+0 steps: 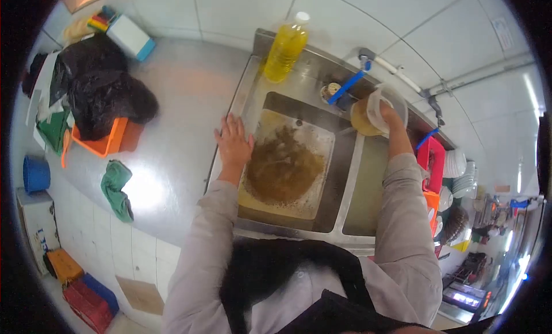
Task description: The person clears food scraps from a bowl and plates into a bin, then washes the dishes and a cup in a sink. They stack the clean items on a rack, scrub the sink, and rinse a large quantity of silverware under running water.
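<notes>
My left hand (234, 144) lies flat with fingers spread on the left rim of a steel sink (245, 98). Murky brown water (284, 167) with dark sediment sits in the left basin. At the back right, beside the blue-handled tap (347, 87), my right hand (392, 116) grips a clear plastic tub (403, 104). The tub is tilted, and something tan (363, 118) shows at its lower left end. Part of my right hand's fingers is hidden by the tub. A bottle of yellow liquid (284, 49) stands on the sink's back left corner.
On the steel counter (178, 87) to the left lie a green cloth (117, 190) and an orange crate (118, 135) under a black plastic bag (98, 75). The right basin (365, 184) holds cloudy water. Farther right are a red crate (434, 161) and stacked white dishes (463, 179).
</notes>
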A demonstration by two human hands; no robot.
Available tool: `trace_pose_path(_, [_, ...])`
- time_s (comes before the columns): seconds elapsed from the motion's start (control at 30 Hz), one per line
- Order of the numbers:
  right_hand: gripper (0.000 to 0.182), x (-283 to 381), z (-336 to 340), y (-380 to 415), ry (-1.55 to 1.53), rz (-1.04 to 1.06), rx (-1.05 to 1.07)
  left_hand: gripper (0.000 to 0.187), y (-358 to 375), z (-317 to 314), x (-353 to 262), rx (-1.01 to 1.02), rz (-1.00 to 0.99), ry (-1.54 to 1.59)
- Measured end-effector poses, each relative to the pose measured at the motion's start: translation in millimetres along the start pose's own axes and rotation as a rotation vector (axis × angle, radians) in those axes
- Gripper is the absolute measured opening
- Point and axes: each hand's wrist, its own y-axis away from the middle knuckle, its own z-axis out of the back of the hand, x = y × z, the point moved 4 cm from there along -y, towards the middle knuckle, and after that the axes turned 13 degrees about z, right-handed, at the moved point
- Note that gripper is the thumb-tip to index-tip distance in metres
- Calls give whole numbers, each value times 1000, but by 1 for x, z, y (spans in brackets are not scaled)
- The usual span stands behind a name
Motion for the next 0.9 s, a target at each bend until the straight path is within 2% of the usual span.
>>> trace_pose_path(0.07, [52,95,-28,-16,-13,-487,57,62,-2,2,0,12,11,-11])
trace_pose_path(0.1, [47,156,-29,-28,-244,-681,-82,62,-1,3,-2,14,5,-13])
trace_pose_path(0.13, [47,162,-26,-32,-244,-683,-82,62,-1,4,-2,15,4,-14])
trace_pose_path(0.2, [38,170,-11,-44,606,-413,289,63,-1,6,-2,14,6,-18])
trace_pose_path(0.23, [38,222,-8,-43,611,-418,291,63,-1,5,-1,18,3,-13])
trace_pose_path(0.3, [29,345,10,-43,395,-565,-196,63,0,5,-1,-11,-11,22])
trace_pose_path(0.33, [29,315,20,-32,401,-580,-198,63,0,4,-1,-3,-24,26])
trace_pose_path(0.4, [27,258,52,-20,252,-94,-406,63,-1,2,-1,-15,-15,37])
trace_pose_path(0.43, [31,393,32,-18,361,-237,-365,63,0,3,-2,-11,-23,43])
trace_pose_path(0.47, [31,399,16,-4,368,-242,-366,62,0,4,-2,-10,-20,32])
trace_pose_path(0.53, [23,385,-18,20,-75,-171,-529,62,-1,3,-2,-5,-18,22])
trace_pose_path(0.6, [25,383,-81,39,-328,-221,-282,63,0,1,-2,-26,-16,41])
trace_pose_path(0.67, [25,377,-152,44,-381,-223,-33,64,-1,7,-2,2,-12,34])
trace_pose_path(0.73, [26,319,-240,63,-483,-478,19,64,-3,5,-3,23,-9,12])
trace_pose_path(0.8, [42,308,-301,53,-99,-276,117,65,-2,-2,-5,-20,-10,29])
trace_pose_path(0.83, [42,295,-342,66,-123,-281,114,65,1,-4,-7,-17,-16,6])
trace_pose_path(0.9, [47,283,-407,88,577,-215,0,66,-2,-1,-8,-41,-27,-23])
